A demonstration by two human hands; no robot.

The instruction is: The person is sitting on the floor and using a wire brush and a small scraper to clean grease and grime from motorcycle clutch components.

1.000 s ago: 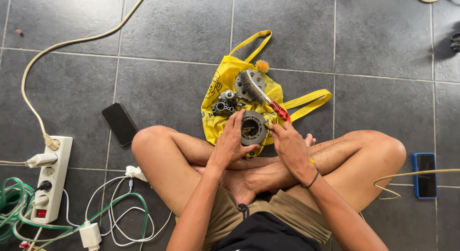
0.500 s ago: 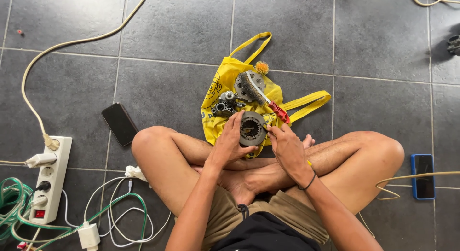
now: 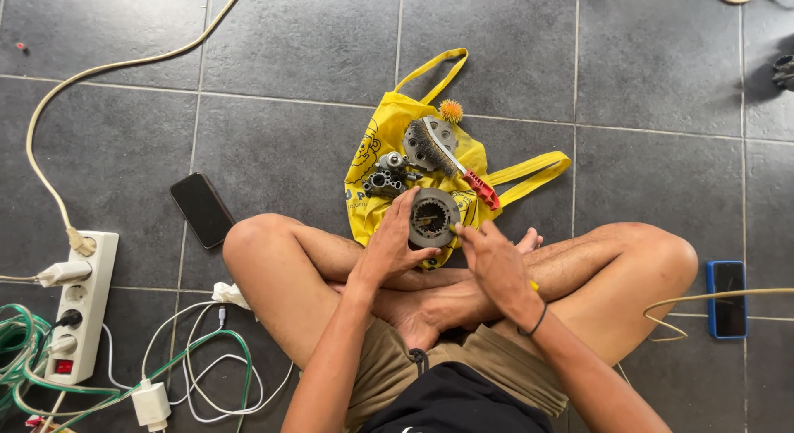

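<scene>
The left hand [image 3: 395, 244] gripped a round metal part [image 3: 433, 218] by its rim above the yellow bag [image 3: 376, 156], the right hand [image 3: 495, 263] half-curled beside it, seemingly empty; it looked heavy, rigid, possibly greasy.

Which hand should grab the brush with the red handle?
Probably the right hand. It looks free beside the round metal part, and the brush's red handle points toward that side. The left hand is busy gripping the part.
</scene>
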